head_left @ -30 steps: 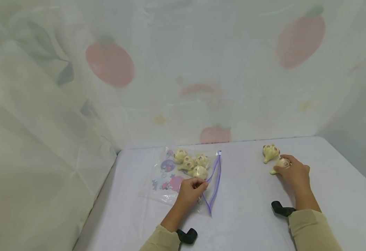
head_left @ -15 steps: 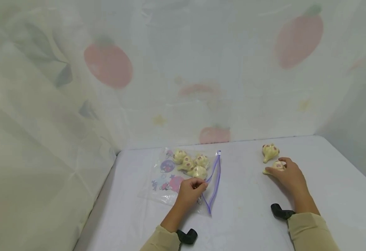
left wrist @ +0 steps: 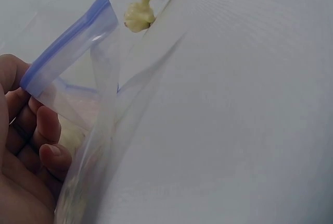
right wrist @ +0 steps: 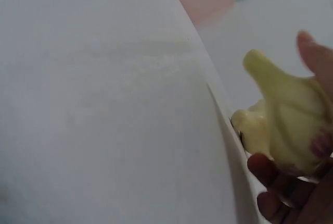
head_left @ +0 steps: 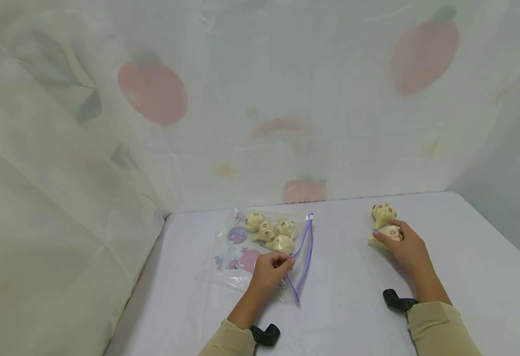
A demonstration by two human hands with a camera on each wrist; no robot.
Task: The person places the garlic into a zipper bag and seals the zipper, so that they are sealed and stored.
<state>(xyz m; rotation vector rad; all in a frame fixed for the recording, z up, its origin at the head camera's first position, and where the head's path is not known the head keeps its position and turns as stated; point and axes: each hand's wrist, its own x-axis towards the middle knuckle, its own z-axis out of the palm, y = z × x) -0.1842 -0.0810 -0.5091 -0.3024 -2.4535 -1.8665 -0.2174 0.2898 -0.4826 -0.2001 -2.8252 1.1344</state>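
Note:
A clear zip bag [head_left: 224,274] with printed pictures and a purple zip lies on the table, its mouth parted toward the right. Several pale yellow garlic bulbs [head_left: 266,231] with purplish marks are inside. My left hand [head_left: 268,274] pinches the bag's purple zip edge [left wrist: 70,44], lifting it in the left wrist view. At the right, my right hand [head_left: 413,249] grips a garlic bulb [right wrist: 294,112] between thumb and fingers, its stem pointing left in the head view. Just behind it lies another garlic bulb [head_left: 383,214]. Whether the two touch I cannot tell.
The table [head_left: 340,296] has a white cover. Behind it hangs a pale curtain [head_left: 353,123] with fruit prints, and another pale sheet [head_left: 64,222] hangs at the left. Black mounts [head_left: 266,335] sit at both wrists.
My right hand has moved left with the garlic bulb, which has come closer to the front of the other loose one. My left hand stays at the bag's edge.

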